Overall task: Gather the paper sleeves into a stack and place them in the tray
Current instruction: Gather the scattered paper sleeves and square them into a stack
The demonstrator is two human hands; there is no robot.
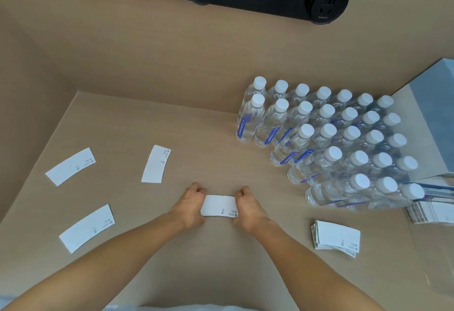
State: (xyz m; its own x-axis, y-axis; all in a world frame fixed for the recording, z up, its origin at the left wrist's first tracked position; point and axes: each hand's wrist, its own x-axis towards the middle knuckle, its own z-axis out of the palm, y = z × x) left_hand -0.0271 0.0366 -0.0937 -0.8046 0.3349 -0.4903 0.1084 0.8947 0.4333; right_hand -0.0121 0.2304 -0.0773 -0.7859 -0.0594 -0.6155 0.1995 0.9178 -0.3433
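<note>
Both hands are on one paper sleeve (219,206) at the near middle of the table (196,138): the left hand (191,202) clamps its left end, the right hand (246,205) clamps its right end. Its long axis runs left to right, small print at the right end. Three loose sleeves lie to the left: one far left (70,166), one near left (87,228), one upright-angled (156,164). A stack of sleeves (336,238) sits near right, just near the water bottles (326,138).
</note>
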